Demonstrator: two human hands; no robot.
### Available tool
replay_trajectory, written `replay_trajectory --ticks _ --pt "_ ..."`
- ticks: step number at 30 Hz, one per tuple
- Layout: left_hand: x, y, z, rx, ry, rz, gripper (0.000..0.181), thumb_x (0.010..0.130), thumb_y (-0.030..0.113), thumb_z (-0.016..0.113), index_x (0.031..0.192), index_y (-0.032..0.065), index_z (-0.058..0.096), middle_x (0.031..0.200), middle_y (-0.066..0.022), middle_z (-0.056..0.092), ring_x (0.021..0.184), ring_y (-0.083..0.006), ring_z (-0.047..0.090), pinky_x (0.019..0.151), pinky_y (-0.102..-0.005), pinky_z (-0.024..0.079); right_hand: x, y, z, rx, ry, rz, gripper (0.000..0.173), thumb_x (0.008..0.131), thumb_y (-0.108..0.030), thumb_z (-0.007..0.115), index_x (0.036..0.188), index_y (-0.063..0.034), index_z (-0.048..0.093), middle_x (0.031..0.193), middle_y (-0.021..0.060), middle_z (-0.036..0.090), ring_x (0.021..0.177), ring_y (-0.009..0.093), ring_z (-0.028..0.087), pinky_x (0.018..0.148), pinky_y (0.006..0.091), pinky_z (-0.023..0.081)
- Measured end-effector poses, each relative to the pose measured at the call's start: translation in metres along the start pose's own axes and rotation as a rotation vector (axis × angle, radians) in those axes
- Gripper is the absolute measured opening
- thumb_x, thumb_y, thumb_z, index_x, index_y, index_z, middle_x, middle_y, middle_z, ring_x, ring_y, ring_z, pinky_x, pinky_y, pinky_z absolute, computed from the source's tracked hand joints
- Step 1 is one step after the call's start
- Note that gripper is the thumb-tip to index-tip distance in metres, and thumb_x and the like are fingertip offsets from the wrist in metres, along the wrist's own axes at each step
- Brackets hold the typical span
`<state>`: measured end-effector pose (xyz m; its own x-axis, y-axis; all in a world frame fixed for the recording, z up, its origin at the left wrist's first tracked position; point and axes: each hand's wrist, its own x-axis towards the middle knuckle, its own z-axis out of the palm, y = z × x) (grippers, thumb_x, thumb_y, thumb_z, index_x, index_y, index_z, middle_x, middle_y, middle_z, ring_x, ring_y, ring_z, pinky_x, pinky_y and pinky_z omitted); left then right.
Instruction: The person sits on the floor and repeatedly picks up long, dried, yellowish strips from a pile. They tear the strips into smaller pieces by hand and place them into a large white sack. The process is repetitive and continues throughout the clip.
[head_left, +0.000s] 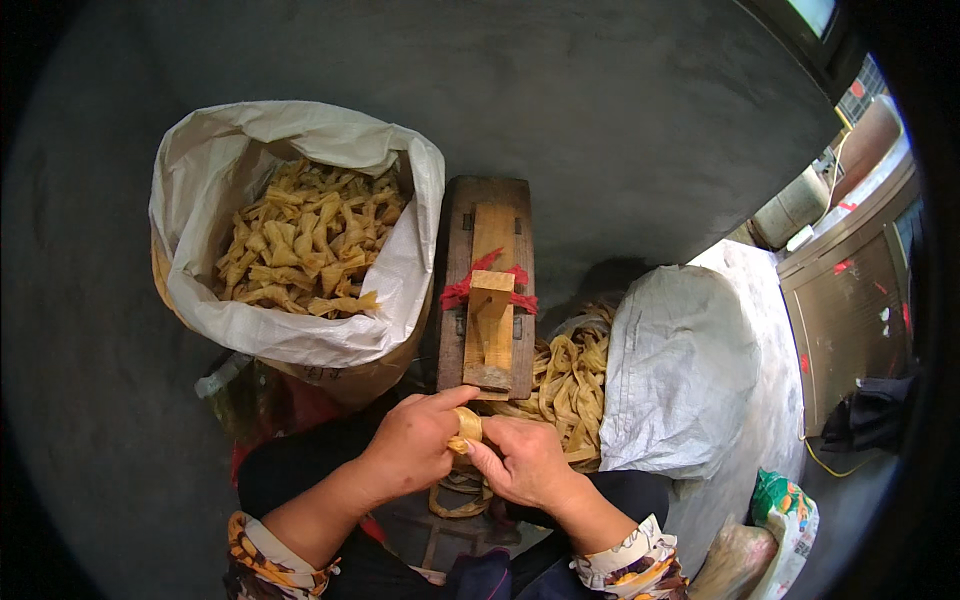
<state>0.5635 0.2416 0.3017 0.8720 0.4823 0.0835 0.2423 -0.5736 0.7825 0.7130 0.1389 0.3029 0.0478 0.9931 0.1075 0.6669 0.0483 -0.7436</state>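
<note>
My left hand (416, 442) and my right hand (525, 459) meet at the lower middle, both gripping a tan, folded strip of dried plant-like material (469, 425). The left index finger points toward the near end of a wooden bench (487, 191). Red cloth (525, 302) is tied around the bench, and a wooden block (493, 281) stands on it. Long tan strips (571, 375) lie in a heap just right of the bench, and looped strips (459, 510) hang below my hands. To the left, a white woven sack (300, 341) holds many knotted tan pieces (300, 240).
A whitish woven sack (679, 375) lies right of the strips. Green and white plastic bags (784, 517) are at the lower right. A dark wall (600, 112) rises behind the bench. A brownish panel (847, 337) and a dark cloth (862, 416) are at the far right.
</note>
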Motion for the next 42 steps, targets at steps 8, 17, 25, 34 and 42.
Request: replay_trajectory --ticks 8,17,25,34,42 --pt "0.005 0.010 -0.027 -0.486 0.298 0.056 0.008 0.082 -0.001 0.059 0.086 -0.0047 0.064 0.102 -0.0140 0.063 0.092 -0.0211 0.062 0.080 -0.0286 0.048 -0.002 0.001 -0.020 0.885 -0.291 0.468 0.048 0.098 -0.041 0.038 0.082 -0.0007 0.059 0.056 -0.0041 0.040 0.051 0.006 0.032 0.048 0.0206 0.027" --pt "0.004 0.004 -0.027 -1.045 -0.031 -0.526 0.015 0.084 0.010 0.065 0.095 -0.0001 0.062 0.079 -0.0045 0.063 0.059 -0.0086 0.058 0.054 -0.0201 0.047 0.002 0.004 -0.006 1.124 -0.272 0.641 0.042 0.095 -0.039 0.047 0.080 -0.0019 0.060 0.055 -0.0037 0.038 0.048 0.006 0.028 0.045 0.0212 0.022" --pt "0.000 0.001 -0.010 -1.126 0.186 -0.486 0.007 0.084 0.006 0.062 0.084 0.0012 0.058 0.066 -0.0039 0.057 0.048 -0.0075 0.048 0.043 -0.0208 0.038 0.000 0.011 -0.015 0.960 0.052 0.626 0.019 0.083 -0.019 0.070 0.080 -0.0020 0.063 0.066 -0.0038 0.055 0.057 0.002 0.044 0.050 0.0166 0.034" --pt "0.050 -0.055 0.034 -0.901 0.416 -0.537 0.020 0.088 0.017 0.060 0.099 -0.0001 0.061 0.074 -0.0012 0.058 0.057 -0.0074 0.050 0.054 -0.0208 0.042 0.039 0.050 -0.004 -0.081 0.431 0.262 0.021 0.078 -0.022 0.071 0.081 -0.0057 0.058 0.064 0.0136 0.061 0.055 0.029 0.060 0.050 0.0362 0.045" --pt "0.034 -0.038 0.034 -0.282 0.519 -0.192 0.026 0.088 0.010 0.055 0.111 -0.0011 0.059 0.110 -0.0150 0.060 0.102 -0.0213 0.057 0.088 -0.0311 0.045 0.031 0.050 0.001 -0.025 0.479 0.219 0.017 0.073 -0.004 0.073 0.075 -0.0026 0.056 0.060 0.0100 0.058 0.051 0.017 0.055 0.048 0.0270 0.043"
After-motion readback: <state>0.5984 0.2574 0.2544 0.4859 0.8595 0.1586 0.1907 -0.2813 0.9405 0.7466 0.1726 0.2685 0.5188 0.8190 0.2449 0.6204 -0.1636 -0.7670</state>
